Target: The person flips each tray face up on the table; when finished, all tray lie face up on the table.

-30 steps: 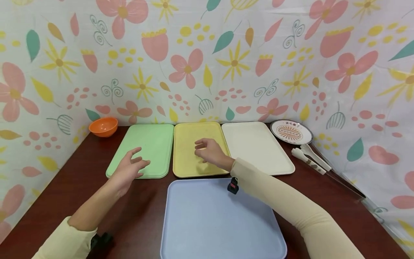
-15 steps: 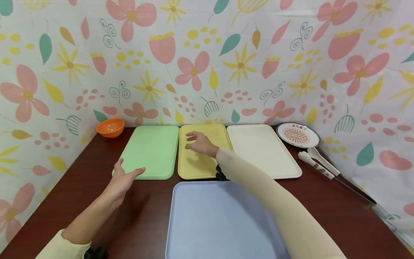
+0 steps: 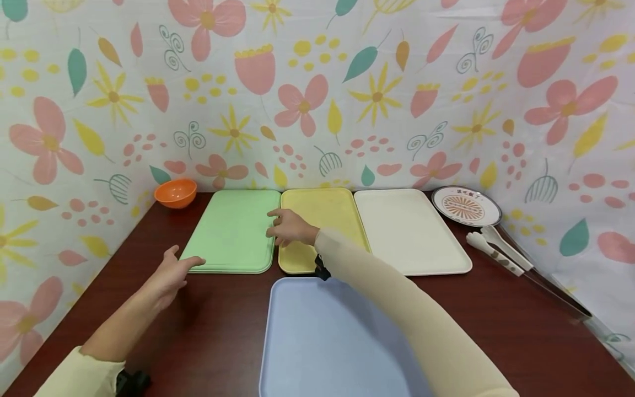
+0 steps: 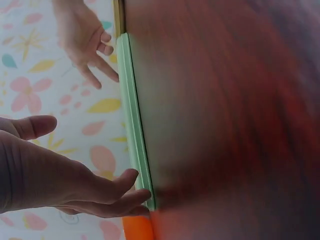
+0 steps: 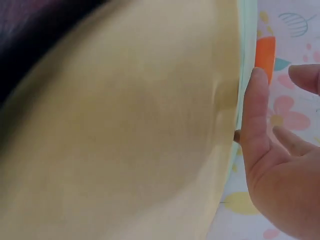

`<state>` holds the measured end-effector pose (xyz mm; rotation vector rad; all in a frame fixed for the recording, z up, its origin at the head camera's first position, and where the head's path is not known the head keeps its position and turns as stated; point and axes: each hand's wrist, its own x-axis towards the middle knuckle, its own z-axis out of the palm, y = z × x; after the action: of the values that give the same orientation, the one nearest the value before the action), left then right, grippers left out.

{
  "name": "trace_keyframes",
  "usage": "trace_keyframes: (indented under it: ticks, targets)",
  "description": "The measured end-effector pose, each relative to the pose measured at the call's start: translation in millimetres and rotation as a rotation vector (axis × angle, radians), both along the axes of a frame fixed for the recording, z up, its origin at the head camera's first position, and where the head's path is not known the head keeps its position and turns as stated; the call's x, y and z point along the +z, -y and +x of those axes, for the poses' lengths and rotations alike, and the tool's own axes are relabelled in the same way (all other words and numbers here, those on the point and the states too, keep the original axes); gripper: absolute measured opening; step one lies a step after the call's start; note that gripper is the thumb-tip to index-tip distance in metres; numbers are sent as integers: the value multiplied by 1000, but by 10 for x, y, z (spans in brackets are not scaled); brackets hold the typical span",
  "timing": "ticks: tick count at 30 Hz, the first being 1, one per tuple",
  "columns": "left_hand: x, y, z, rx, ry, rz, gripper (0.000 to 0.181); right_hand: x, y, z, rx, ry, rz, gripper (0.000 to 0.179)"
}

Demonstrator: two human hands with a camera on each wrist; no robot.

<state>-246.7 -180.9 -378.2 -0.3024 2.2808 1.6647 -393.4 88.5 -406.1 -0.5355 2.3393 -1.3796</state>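
Note:
At the front left corner of the green tray is my left hand, its thumb spread from the fingers and nothing in its grasp. A doubled edge runs along that green tray in the left wrist view, with the left fingertips overlapping its corner. My right hand hovers over the seam between the green tray and the yellow tray, fingers loosely bent and holding nothing. In the right wrist view, the yellow tray fills the left and middle, and the right hand shows beside its edge.
A white tray lies right of the yellow one, and a blue tray sits in front. An orange bowl stands at the back left. At the right are a patterned plate and tongs. Flowered cloth hangs behind.
My right hand has moved left from over the yellow tray to the green tray's right edge. The left hand has drawn back left, to the green tray's front left corner. The head view has shifted slightly.

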Motion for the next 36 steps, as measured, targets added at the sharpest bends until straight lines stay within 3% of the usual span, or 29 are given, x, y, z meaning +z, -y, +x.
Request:
trace_keyframes:
  ticks: [9,19,31,36]
  targets:
    - [-52,79,-51,-62,9,-18,94,37,18,58,35,-27,108,71]
    - [-74,160,-53,-55,16,-32,95,16,52,122,111,-110,317,76]
    - [-88,390,67,-35,18,-58,92,79,190,396,231,-157,403,74]
    - [-82,469,87,-30,18,-56,91,86,223,485,275,-240,475,74]
